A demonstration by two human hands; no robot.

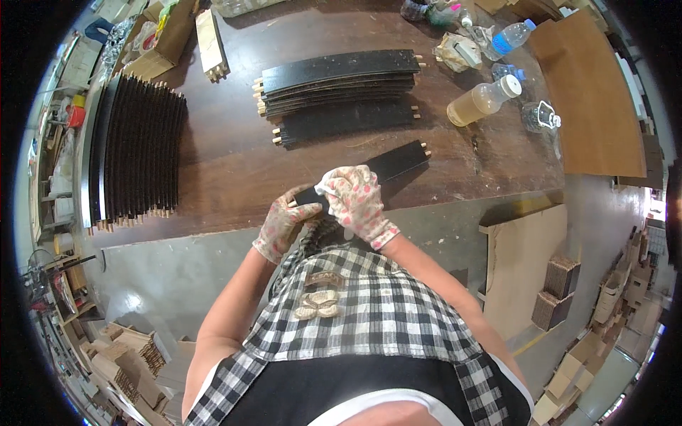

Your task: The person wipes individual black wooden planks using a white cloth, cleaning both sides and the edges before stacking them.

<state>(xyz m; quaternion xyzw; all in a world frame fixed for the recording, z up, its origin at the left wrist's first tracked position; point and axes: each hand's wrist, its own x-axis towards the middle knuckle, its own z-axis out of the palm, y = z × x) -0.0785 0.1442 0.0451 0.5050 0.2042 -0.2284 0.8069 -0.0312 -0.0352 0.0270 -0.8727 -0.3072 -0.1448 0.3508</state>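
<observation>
A black slat (399, 160) with light wooden dowels at its far end slants over the table's near edge in front of me. My left hand (283, 221), in a white glove with pink dots, grips its near end between thumb and fingers. My right hand (357, 202), gloved alike, lies closed over the slat's middle. A bit of white, apparently cloth (322, 187), shows at its fingertips; the rest is hidden. Just beyond lies a single black slat (348, 122) with dowels at both ends. Past it is a stack of similar slats (341, 67).
Many black slats stand in a row (138, 149) at the table's left. A pale slat (210, 44) and a cardboard box (153, 60) lie behind. On the right are a bottle of yellowish liquid (472, 106), a clear bottle (513, 39) and a brown board (590, 92).
</observation>
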